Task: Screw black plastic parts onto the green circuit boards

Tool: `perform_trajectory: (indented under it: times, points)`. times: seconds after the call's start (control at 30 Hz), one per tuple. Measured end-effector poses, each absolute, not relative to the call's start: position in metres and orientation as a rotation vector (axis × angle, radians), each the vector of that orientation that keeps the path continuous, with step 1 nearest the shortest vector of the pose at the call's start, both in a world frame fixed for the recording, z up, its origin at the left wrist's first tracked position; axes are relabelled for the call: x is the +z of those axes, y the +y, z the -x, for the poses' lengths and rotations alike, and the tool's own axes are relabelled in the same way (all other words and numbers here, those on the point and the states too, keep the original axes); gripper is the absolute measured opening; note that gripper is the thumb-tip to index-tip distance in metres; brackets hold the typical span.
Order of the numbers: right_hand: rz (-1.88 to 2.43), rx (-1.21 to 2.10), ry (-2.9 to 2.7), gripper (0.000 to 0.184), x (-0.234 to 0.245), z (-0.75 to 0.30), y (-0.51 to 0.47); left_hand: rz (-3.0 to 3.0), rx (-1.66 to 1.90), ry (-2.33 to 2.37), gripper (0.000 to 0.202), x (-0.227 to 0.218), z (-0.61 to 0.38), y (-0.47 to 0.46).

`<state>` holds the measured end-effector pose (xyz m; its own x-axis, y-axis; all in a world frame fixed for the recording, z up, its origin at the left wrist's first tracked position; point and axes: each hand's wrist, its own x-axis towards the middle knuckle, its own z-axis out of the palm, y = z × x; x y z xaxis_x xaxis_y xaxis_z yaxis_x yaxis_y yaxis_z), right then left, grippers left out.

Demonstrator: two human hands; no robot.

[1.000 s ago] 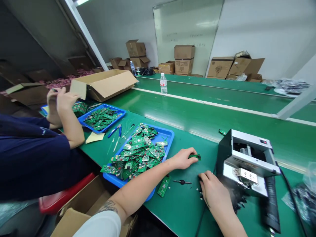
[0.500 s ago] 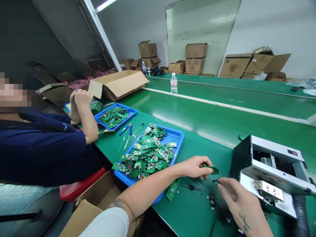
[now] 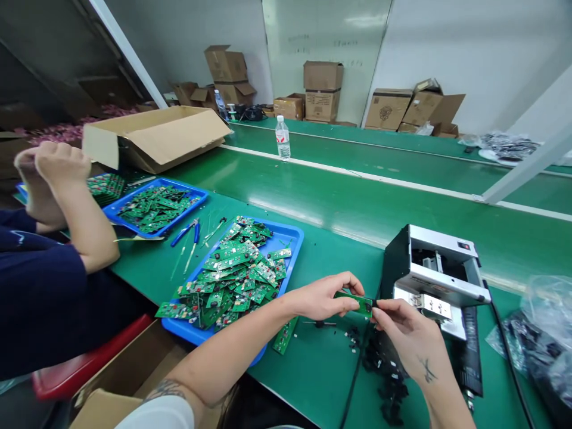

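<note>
Green table (image 3: 313, 262) all the way across here, so going left to right: a co-worker's hands (image 3: 51, 179) are up at the far left, curled together, and I can't tell if they're holding anything. Next comes a blue tray (image 3: 196, 199) of circuit boards, then blue-handled pliers (image 3: 191, 232), then a bigger blue tray (image 3: 295, 238) heaped with more boards (image 3: 232, 274). A loose board (image 3: 285, 335) lies just past its near rim. Right in front, the left hand (image 3: 319, 298) and right hand (image 3: 411, 339) are both closed on a small green board (image 3: 360, 304), pinching opposite ends with the wrists turned in, just above the table. Right of that, black bits (image 3: 386, 375) lie scattered beside a metal machine (image 3: 431, 274), with a plastic bag (image 3: 536, 339) of dark parts at the far right.
</note>
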<state>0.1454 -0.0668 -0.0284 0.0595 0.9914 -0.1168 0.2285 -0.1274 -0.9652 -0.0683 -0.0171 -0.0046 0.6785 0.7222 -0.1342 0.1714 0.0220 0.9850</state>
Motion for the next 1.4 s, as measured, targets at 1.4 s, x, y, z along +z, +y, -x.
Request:
perform_trajectory:
  times: [1.4]
  points:
    - [1.462,1.217,-1.291,0.041,-0.001,-0.169,-0.079,-1.360,0.472,0.725,0.023,-0.005,0.066,-0.018]
